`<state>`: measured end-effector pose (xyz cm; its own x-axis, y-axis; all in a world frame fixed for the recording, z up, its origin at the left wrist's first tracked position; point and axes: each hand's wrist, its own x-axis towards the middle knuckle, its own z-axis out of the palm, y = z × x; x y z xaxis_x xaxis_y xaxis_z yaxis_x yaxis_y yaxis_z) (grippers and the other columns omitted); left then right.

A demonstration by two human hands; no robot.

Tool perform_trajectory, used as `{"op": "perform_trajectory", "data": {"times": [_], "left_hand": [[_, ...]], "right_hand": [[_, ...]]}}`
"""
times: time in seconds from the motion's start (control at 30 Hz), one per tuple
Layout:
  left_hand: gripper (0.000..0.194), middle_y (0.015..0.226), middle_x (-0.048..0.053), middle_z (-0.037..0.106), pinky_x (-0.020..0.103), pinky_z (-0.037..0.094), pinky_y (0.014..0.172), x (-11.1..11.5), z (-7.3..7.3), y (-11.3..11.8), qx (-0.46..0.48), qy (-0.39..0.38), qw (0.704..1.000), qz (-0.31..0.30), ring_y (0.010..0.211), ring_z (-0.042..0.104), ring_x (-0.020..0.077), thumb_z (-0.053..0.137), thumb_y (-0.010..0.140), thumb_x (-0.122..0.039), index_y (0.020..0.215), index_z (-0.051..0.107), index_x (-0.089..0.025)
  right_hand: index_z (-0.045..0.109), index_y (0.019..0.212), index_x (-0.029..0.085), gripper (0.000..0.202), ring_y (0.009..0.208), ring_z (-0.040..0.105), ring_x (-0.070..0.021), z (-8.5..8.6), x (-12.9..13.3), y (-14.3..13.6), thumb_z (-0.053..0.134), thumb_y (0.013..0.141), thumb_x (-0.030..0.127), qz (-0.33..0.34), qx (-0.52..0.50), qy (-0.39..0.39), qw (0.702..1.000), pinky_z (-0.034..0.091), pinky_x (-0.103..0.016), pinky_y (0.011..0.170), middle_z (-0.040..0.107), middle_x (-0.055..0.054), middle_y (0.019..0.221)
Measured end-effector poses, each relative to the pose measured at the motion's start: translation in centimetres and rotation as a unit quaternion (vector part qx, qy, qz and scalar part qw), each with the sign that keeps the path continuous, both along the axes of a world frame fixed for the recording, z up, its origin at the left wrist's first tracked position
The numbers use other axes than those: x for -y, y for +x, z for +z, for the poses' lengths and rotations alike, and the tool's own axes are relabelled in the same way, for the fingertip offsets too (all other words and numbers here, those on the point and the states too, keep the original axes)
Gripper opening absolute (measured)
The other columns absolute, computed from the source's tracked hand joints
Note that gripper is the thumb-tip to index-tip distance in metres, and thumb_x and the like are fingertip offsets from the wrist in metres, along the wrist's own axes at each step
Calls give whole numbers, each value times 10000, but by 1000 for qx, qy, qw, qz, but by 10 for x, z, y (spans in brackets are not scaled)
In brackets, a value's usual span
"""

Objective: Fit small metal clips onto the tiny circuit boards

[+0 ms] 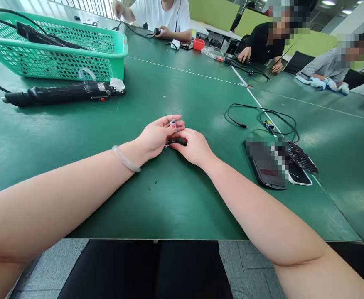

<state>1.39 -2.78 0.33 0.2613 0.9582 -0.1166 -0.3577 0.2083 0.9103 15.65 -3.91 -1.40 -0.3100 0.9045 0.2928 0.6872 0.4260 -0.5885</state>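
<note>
My left hand is turned partly palm up above the green table. Its thumb presses a small pale piece with dark spots against the fingers; the piece's kind is too small to tell. My right hand meets it from the right, thumb and forefinger curled toward each other. Small dark shiny bits show at the right thumb tip, below the left palm. Whether the right fingers grip them or only touch them is partly hidden.
A green basket holds a black tool and cables at back left. Before it lies a black electric screwdriver. To the right are a coiled black cable, a black phone and a white-edged phone. Several people sit across the table.
</note>
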Motion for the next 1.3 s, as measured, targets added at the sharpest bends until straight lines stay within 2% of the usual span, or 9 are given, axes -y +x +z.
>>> {"op": "perform_trajectory", "data": {"times": [0.13, 0.33, 0.53, 0.67, 0.8, 0.9, 1.03, 1.13, 1.3], "left_hand": [[300, 1151, 107, 636, 340, 475, 1004, -4, -1, -4, 39, -27, 999, -13, 997, 647, 141, 485, 868, -38, 1128, 608, -121], [256, 1162, 111, 628, 362, 470, 1032, -6, -3, -5, 33, -24, 999, -3, 1019, 653, 159, 490, 862, -32, 1061, 625, -120], [252, 1059, 104, 631, 352, 475, 1025, -8, -1, -6, 31, -21, 999, 29, 943, 660, 140, 489, 833, 5, 1025, 622, -91], [239, 925, 63, 641, 346, 465, 1026, -10, -1, -7, 14, -8, 1000, 8, 904, 655, 120, 520, 839, -16, 1027, 642, -97], [259, 952, 46, 656, 347, 474, 1013, -9, 0, -8, 6, 9, 1000, -10, 891, 659, 109, 529, 847, -24, 1057, 648, -116], [281, 1021, 58, 671, 355, 497, 980, -8, 0, -8, -2, 14, 1000, -20, 865, 666, 108, 540, 847, -31, 1088, 644, -128], [273, 1022, 71, 689, 323, 493, 975, -8, -1, -9, -9, 20, 999, -24, 837, 660, 95, 552, 829, -15, 1054, 666, -119], [308, 964, 64, 689, 314, 477, 978, -9, -1, -9, -26, 26, 999, -30, 815, 646, 84, 576, 803, 0, 1070, 679, -114], [394, 883, 40, 691, 333, 475, 915, -7, 0, -9, -73, 42, 994, -72, 792, 629, 100, 651, 709, 10, 1070, 700, -140]], "right_hand": [[733, 911, 207, 151, 770, 583, -152, -1, -2, 1, 662, 781, 178, -19, 4, -3, 1000, 457, -308, 745, 680, -30, 886], [699, 743, 189, 121, 750, 567, -150, 0, -1, 0, 602, 790, 136, -16, 30, 3, 999, 438, -301, 734, 656, -28, 826], [666, 816, 194, 106, 668, 561, -131, -1, -3, 3, 560, 825, 200, -60, -78, -2, 995, 462, -296, 721, 668, -5, 774], [665, 960, 201, 228, 753, 583, -134, -1, -4, 6, 477, 842, 147, -73, -114, 27, 990, 473, -300, 764, 669, -24, 893], [671, 909, 204, 260, 845, 588, -140, 0, -3, 7, 429, 860, 125, -86, -125, 60, 987, 468, -302, 806, 654, -33, 926], [629, 920, 202, 211, 796, 594, -120, 0, -4, 6, 444, 852, 127, -86, -184, 49, 978, 481, -286, 783, 662, -22, 921], [583, 863, 210, 42, 660, 590, -97, 3, -4, 4, 560, 828, 216, -94, -252, -4, 963, 505, -276, 716, 679, 10, 822], [598, 808, 207, 61, 664, 613, -110, 5, -3, 3, 633, 785, 251, -102, -279, -24, 955, 518, -288, 710, 683, 16, 761], [640, 780, 196, 128, 739, 649, -141, 2, -6, 5, 681, 759, 316, -104, -280, -31, 954, 524, -324, 757, 702, -10, 793]]}}
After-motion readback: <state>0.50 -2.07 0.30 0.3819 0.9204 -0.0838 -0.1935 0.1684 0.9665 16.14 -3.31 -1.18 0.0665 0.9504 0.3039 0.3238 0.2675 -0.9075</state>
